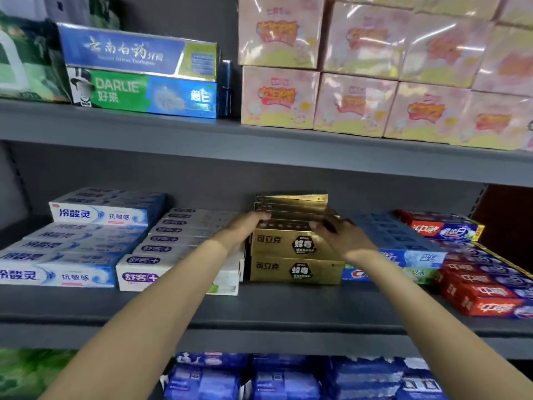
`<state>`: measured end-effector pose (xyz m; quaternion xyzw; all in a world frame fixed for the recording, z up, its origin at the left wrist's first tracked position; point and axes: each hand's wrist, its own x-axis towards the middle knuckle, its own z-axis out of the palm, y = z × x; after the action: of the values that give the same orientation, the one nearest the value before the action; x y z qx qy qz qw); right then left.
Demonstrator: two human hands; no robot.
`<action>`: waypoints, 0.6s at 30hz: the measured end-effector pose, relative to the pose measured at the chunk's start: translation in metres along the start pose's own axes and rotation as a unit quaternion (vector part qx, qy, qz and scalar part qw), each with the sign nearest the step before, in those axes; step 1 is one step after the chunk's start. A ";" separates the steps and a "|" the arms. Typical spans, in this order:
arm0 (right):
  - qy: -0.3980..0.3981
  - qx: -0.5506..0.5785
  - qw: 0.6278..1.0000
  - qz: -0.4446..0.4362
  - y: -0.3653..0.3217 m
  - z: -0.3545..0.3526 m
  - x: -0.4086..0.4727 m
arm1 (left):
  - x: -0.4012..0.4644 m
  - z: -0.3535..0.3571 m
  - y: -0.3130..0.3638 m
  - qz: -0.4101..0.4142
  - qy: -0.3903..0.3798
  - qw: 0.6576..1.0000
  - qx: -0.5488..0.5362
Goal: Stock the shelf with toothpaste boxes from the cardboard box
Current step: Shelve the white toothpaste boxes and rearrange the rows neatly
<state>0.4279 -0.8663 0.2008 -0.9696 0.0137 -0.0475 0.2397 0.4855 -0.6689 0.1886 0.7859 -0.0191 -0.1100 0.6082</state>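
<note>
Reaching up from the bottom of the frame, 2 bare forearms cross the front edge of the grey shelf (259,310) toward the middle of the picture. At the lower edge, under that shelf, blue packs (285,376) sit blurred. The left hand (245,226) lies against the left side of the gold toothpaste boxes (294,255), fingers curled onto the upper box of the front stack; the right hand (337,232) presses the right side of the same stack, fingers bent over its top edge. Both hands are partly closed around the stack, gripping it between them. Behind the front 2 gold boxes, more gold boxes rise higher toward the back wall. Left of centre lie white toothpaste boxes (178,249) and, further left, white and blue boxes (75,255). Right of centre are blue boxes (403,243) and red boxes (484,293). In the upper left, a DARLIE box (144,93) sits below a blue box (135,50); pink packs (375,82) fill the upper right.
</note>
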 end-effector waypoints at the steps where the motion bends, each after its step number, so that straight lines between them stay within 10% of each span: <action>1: -0.008 0.013 1.000 0.004 0.002 -0.003 0.003 | 0.000 0.000 0.003 -0.006 0.002 1.000 0.009; 9: 0.053 0.250 0.962 0.095 0.013 -0.021 0.056 | 0.031 -0.001 0.015 -0.025 0.064 0.997 -0.046; 18: -0.011 0.271 0.958 0.094 0.018 -0.012 0.070 | 0.043 0.000 0.008 -0.043 0.034 0.996 -0.065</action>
<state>0.4959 -0.8910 0.2095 -0.8630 0.0885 -0.0158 0.4972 0.5281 -0.6778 0.1900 0.7478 0.0424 -0.1105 0.6532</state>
